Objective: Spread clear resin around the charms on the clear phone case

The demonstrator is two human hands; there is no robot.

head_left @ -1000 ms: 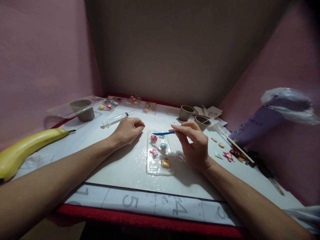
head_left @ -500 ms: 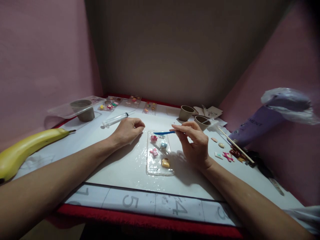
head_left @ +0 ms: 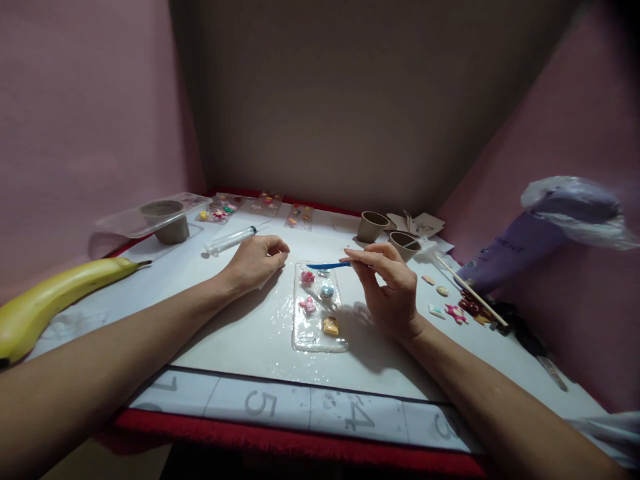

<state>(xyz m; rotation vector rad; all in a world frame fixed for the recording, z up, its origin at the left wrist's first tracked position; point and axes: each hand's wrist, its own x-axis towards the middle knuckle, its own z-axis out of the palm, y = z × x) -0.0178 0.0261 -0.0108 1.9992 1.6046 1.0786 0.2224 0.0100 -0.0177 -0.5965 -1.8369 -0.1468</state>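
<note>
A clear phone case point(head_left: 319, 340) lies on the white board, wet-looking and glossy. Small charms are on it, among them a pink one point(head_left: 308, 305), a blue round one point(head_left: 327, 291) and a toast-like yellow one point(head_left: 331, 326). My right hand point(head_left: 387, 283) pinches a blue plastic knife point(head_left: 327, 266) between thumb and fingers, its blade level over the case's far end. Whether the blade touches the case is hard to see. To the left of the case, my left hand point(head_left: 257, 261) rests on the board, fingers curled in, with nothing visible in them.
A syringe point(head_left: 231, 240) lies beyond my left hand. Several decorated cases point(head_left: 300, 217) line the back. Two grey cups point(head_left: 373, 227) stand behind my right hand; loose charms point(head_left: 455, 313) and a wooden stick point(head_left: 473, 292) lie right. At left are a banana point(head_left: 65, 293) and another cup point(head_left: 171, 229).
Almost nothing differs. Both hands, the blue knife and the case stay in practically the same places.
</note>
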